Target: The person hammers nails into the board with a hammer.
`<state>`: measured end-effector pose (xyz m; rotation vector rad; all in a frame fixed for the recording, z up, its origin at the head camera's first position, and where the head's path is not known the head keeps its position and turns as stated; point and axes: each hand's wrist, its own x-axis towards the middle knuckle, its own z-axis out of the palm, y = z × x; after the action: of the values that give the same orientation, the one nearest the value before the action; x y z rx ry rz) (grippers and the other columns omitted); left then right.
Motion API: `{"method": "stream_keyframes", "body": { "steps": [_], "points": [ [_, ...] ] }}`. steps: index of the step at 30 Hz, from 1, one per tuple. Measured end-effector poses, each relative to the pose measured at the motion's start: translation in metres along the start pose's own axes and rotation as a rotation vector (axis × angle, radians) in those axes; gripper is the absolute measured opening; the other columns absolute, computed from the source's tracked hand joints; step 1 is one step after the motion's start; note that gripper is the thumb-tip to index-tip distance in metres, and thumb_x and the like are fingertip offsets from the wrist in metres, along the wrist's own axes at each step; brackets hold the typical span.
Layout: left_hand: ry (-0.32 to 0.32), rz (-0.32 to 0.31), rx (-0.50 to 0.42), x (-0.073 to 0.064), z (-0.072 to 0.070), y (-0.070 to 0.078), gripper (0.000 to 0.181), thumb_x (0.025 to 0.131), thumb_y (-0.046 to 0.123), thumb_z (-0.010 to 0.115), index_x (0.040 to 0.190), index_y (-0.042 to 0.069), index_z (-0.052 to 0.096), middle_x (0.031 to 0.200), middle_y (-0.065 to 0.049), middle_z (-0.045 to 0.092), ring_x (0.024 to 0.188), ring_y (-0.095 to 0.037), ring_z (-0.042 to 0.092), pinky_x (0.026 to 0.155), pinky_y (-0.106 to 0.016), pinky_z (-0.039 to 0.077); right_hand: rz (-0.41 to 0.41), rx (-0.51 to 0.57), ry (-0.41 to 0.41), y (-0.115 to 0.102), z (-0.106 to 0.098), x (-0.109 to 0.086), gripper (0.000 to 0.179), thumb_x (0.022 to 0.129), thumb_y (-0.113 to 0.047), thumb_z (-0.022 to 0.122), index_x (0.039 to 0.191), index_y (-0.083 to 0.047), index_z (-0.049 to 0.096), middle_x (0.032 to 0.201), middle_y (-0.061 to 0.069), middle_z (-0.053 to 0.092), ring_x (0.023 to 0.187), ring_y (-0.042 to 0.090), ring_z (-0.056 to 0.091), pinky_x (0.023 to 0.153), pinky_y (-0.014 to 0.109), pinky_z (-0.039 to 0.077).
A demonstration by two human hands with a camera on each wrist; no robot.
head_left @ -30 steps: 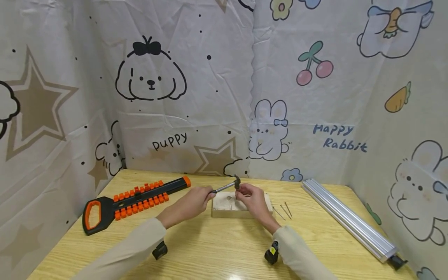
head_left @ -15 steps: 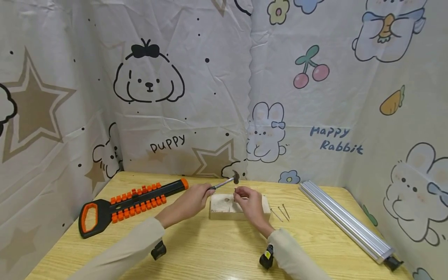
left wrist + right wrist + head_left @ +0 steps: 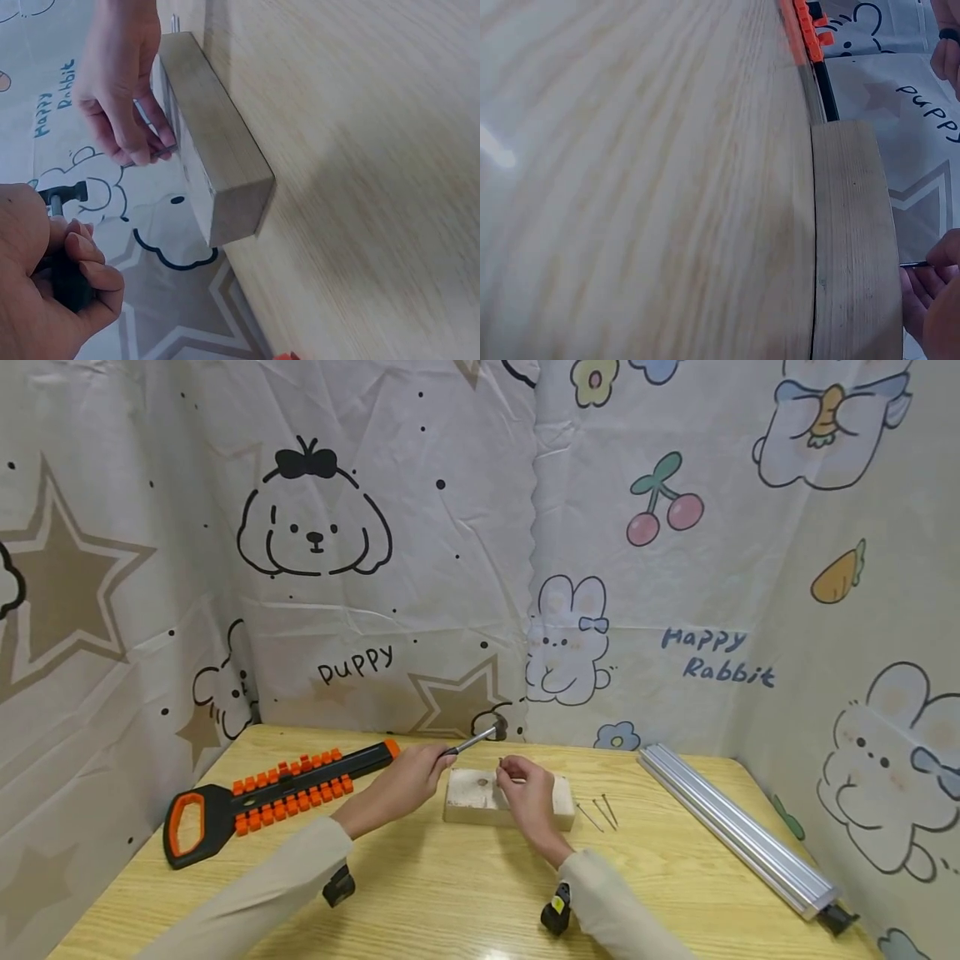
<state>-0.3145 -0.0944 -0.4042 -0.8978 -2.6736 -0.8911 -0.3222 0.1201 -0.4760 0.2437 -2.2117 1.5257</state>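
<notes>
My left hand [image 3: 408,785] grips the dark handle of a small claw hammer [image 3: 477,740], whose head is raised above the far side of a pale wooden block [image 3: 471,812]. My right hand [image 3: 531,793] is over the block, pinching a thin nail [image 3: 913,265] between thumb and fingers. In the left wrist view the nail [image 3: 169,150] stands at the block's top face, its point end hidden or too small to make out. A gap separates the hammer head [image 3: 73,192] from the nail. One round dark mark shows on the block's top, left of my right hand.
Several loose nails [image 3: 606,811] lie on the table right of the block. A black rack with orange clips [image 3: 292,793] lies at the left. A silver metal profile [image 3: 738,831] slants along the right. Printed cloth [image 3: 420,568] hangs behind the table.
The hammer head, close over my right fingertips a second ago, has risen and moved up and away from the nail. My right hand keeps its pinch at the same spot on the block.
</notes>
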Motion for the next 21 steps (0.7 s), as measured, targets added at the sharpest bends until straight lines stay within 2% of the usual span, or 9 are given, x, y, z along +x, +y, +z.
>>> {"method": "stream_keyframes", "body": {
  "steps": [6, 11, 17, 21],
  "points": [
    [-0.025, 0.017, -0.002, -0.002, -0.003, 0.000, 0.017, 0.109, 0.010, 0.055, 0.096, 0.003, 0.063, 0.068, 0.002, 0.042, 0.055, -0.007, 0.034, 0.052, -0.022, 0.030, 0.034, 0.004, -0.060, 0.000, -0.003, 0.003, 0.006, 0.096, 0.002, 0.071, 0.099, 0.002, 0.075, 0.094, 0.018, 0.076, 0.086, 0.027, 0.076, 0.071, 0.020, 0.058],
    [0.006, 0.002, -0.030, -0.007, -0.006, -0.002, 0.018, 0.110, 0.011, 0.054, 0.095, 0.005, 0.061, 0.068, 0.001, 0.041, 0.054, -0.007, 0.033, 0.052, -0.023, 0.030, 0.055, 0.050, -0.128, 0.004, -0.010, 0.005, 0.007, 0.096, 0.000, 0.073, 0.102, 0.003, 0.075, 0.097, 0.015, 0.077, 0.090, 0.026, 0.075, 0.075, 0.019, 0.056],
    [-0.077, 0.060, 0.021, -0.009, -0.002, -0.003, 0.019, 0.109, 0.009, 0.056, 0.091, 0.004, 0.062, 0.068, 0.004, 0.039, 0.056, -0.005, 0.033, 0.053, -0.021, 0.031, 0.060, 0.056, -0.133, 0.009, -0.013, 0.007, 0.012, 0.095, -0.001, 0.075, 0.105, 0.005, 0.076, 0.098, 0.015, 0.078, 0.090, 0.024, 0.075, 0.074, 0.017, 0.054],
    [-0.014, 0.051, -0.021, -0.007, -0.002, 0.002, 0.019, 0.110, 0.010, 0.055, 0.093, 0.004, 0.062, 0.070, 0.002, 0.041, 0.057, -0.006, 0.034, 0.053, -0.022, 0.031, 0.049, 0.083, -0.138, 0.010, -0.012, 0.008, 0.010, 0.094, 0.001, 0.075, 0.104, 0.005, 0.075, 0.098, 0.018, 0.077, 0.088, 0.025, 0.075, 0.073, 0.017, 0.054]
  ]
}}
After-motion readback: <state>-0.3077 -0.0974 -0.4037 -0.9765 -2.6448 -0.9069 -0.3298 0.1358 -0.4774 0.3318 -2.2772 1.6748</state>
